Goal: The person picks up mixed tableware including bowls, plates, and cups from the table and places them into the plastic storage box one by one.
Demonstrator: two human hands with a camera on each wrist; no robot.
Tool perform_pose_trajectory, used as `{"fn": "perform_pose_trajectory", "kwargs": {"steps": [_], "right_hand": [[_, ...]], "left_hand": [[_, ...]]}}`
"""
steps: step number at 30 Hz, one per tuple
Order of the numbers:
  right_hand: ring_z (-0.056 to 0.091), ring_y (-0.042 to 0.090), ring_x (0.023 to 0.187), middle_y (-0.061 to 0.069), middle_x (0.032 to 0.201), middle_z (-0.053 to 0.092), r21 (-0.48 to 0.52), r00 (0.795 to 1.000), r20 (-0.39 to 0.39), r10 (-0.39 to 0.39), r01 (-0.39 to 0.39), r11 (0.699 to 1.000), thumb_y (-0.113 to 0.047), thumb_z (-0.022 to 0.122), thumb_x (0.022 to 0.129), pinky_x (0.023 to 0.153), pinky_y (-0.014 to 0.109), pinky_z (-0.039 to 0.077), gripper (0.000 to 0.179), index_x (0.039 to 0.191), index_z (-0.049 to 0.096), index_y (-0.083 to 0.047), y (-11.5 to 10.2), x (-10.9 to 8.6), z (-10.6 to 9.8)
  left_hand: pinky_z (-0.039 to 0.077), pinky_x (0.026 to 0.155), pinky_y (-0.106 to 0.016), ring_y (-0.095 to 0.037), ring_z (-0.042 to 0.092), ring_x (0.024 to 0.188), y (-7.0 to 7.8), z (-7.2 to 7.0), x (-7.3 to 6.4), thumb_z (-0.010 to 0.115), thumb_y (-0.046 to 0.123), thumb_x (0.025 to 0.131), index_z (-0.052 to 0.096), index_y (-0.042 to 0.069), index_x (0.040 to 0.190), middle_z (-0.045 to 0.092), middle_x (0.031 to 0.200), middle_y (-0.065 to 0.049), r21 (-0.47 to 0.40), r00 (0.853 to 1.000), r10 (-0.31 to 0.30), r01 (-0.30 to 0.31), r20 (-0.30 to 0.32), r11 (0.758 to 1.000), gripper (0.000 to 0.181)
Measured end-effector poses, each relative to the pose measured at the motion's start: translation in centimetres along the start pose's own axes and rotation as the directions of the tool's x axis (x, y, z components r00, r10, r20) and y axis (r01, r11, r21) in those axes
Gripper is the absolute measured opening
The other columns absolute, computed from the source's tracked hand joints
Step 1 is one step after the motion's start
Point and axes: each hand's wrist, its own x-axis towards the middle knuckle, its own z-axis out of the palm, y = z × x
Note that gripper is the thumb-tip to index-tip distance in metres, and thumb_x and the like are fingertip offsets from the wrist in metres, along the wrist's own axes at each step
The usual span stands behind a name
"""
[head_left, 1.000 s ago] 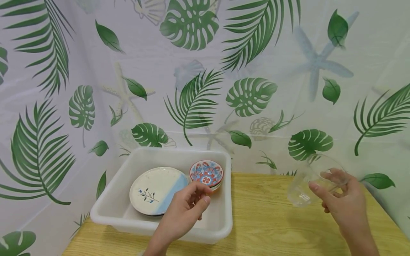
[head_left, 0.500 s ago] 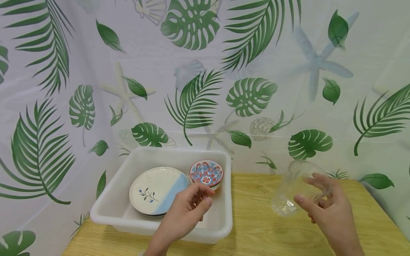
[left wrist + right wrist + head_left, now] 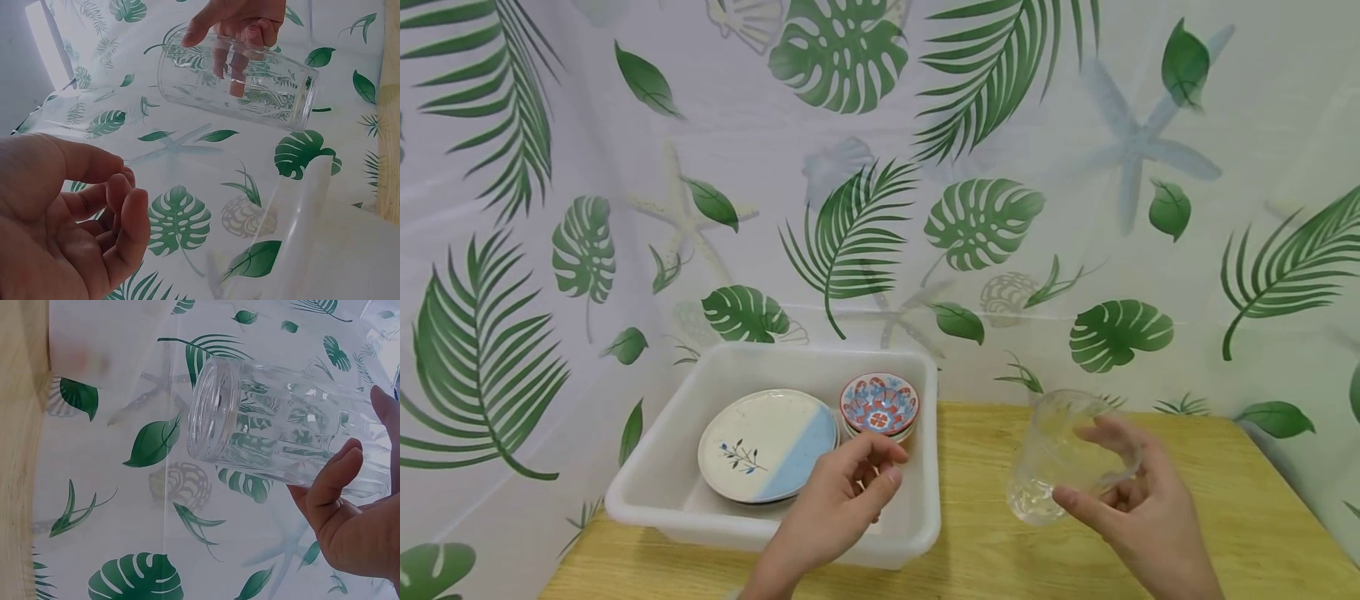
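Note:
My right hand (image 3: 1142,517) grips a clear glass tumbler (image 3: 1045,450) near its mouth, thumb on one side and fingers on the other. The tumbler is held above the wooden table, tilted, its thick base (image 3: 212,412) pointing away from the palm. Ribbed facets show on its wall in the right wrist view. My left hand (image 3: 838,504) hovers over the front right part of a white plastic tub (image 3: 715,517), fingers loosely curled around nothing. Inside the tub lie a cream-and-blue plate (image 3: 760,442) with a sprig design and a red-and-blue patterned bowl (image 3: 880,404) stacked on others.
The tub stands on the left part of the wooden table (image 3: 985,550). Behind and to the left hangs a white sheet (image 3: 880,325) printed with green leaves, shells and starfish. Another plate edge shows beneath the top plate.
My right hand has carried the tumbler leftward and a little lower, toward the tub. The left hand has hardly moved, and the tub with its dishes is where it was.

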Motion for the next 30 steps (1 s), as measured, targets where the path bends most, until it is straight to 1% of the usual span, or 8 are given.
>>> {"fn": "perform_pose_trajectory", "kwargs": {"steps": [4,7,11,15,19,22,27,30], "right_hand": [[0.049,0.012,0.051,-0.019,0.129,0.052,0.011,0.999,0.022,-0.024,0.023,1.0,-0.001,0.079,0.082,0.047,0.026,0.044,0.08,0.147,0.038,-0.022,-0.3,-0.4,0.2],[0.048,0.013,0.051,-0.017,0.13,0.054,0.056,0.998,0.048,-0.044,0.042,0.998,0.003,0.079,0.08,0.047,0.027,0.043,0.083,0.148,0.039,-0.019,-0.6,-0.8,0.4],[0.053,0.015,0.052,-0.018,0.129,0.056,0.069,0.994,0.086,-0.073,0.067,0.995,0.005,0.079,0.078,0.047,0.028,0.045,0.084,0.15,0.041,-0.018,-1.0,-1.5,0.9],[0.056,0.016,0.05,-0.021,0.127,0.058,0.063,0.984,0.125,-0.128,0.121,0.991,0.005,0.08,0.077,0.048,0.028,0.05,0.086,0.151,0.041,-0.017,-1.6,-2.0,1.4],[0.055,0.014,0.047,-0.021,0.126,0.059,0.096,0.967,0.189,-0.168,0.153,0.984,0.005,0.08,0.077,0.046,0.029,0.05,0.086,0.15,0.041,-0.015,-1.8,-2.4,1.8],[0.054,0.014,0.047,-0.021,0.126,0.059,0.111,0.96,0.243,-0.141,0.116,0.987,0.001,0.081,0.077,0.045,0.029,0.05,0.084,0.15,0.042,-0.016,-1.8,-2.5,2.1],[0.051,0.014,0.05,-0.02,0.126,0.06,0.09,0.955,0.284,-0.086,0.063,0.994,-0.005,0.083,0.078,0.046,0.028,0.048,0.083,0.149,0.043,-0.021,-1.8,-2.8,2.4],[0.05,0.011,0.051,-0.019,0.128,0.058,0.097,0.941,0.303,-0.151,0.127,0.987,-0.004,0.084,0.076,0.045,0.028,0.047,0.083,0.148,0.045,-0.02,-1.9,-2.9,2.6]], "left_hand": [[0.05,0.059,-0.021,-0.004,0.054,0.071,-0.1,0.7,0.1,0.062,0.01,0.097,0.063,0.009,0.113,0.06,0.089,-0.006,0.057,0.998,0.065,-0.065,0.005,0.996,0.017],[0.052,0.07,-0.023,-0.007,0.057,0.083,-0.1,1.3,0.1,0.065,0.011,0.095,0.06,0.012,0.125,0.062,0.103,-0.005,0.091,0.99,0.131,-0.134,0.044,0.987,0.03],[0.053,0.089,-0.033,-0.015,0.057,0.106,0.0,1.9,0.0,0.07,0.01,0.092,0.048,0.015,0.142,0.057,0.128,-0.004,0.079,0.972,0.193,-0.204,0.132,0.976,0.055],[0.048,0.1,-0.035,-0.016,0.05,0.122,0.1,2.4,0.0,0.076,0.012,0.088,0.038,0.017,0.15,0.047,0.143,-0.002,0.085,0.948,0.232,-0.256,0.218,0.963,0.073],[0.047,0.101,-0.032,-0.016,0.051,0.125,0.3,2.8,0.0,0.079,0.015,0.085,0.031,0.019,0.153,0.043,0.149,-0.002,0.094,0.919,0.281,-0.317,0.278,0.944,0.084],[0.049,0.099,-0.032,-0.015,0.053,0.124,0.4,2.9,0.1,0.079,0.015,0.085,0.028,0.017,0.155,0.045,0.148,-0.003,0.08,0.902,0.312,-0.349,0.299,0.934,0.086],[0.05,0.097,-0.032,-0.019,0.057,0.121,0.3,3.1,0.1,0.081,0.011,0.082,0.029,0.012,0.153,0.051,0.142,-0.007,0.058,0.89,0.355,-0.385,0.286,0.921,0.089],[0.05,0.097,-0.031,-0.019,0.055,0.123,0.2,3.1,0.1,0.084,0.008,0.078,0.029,0.011,0.153,0.051,0.141,-0.007,0.049,0.885,0.376,-0.404,0.276,0.913,0.092]]}}
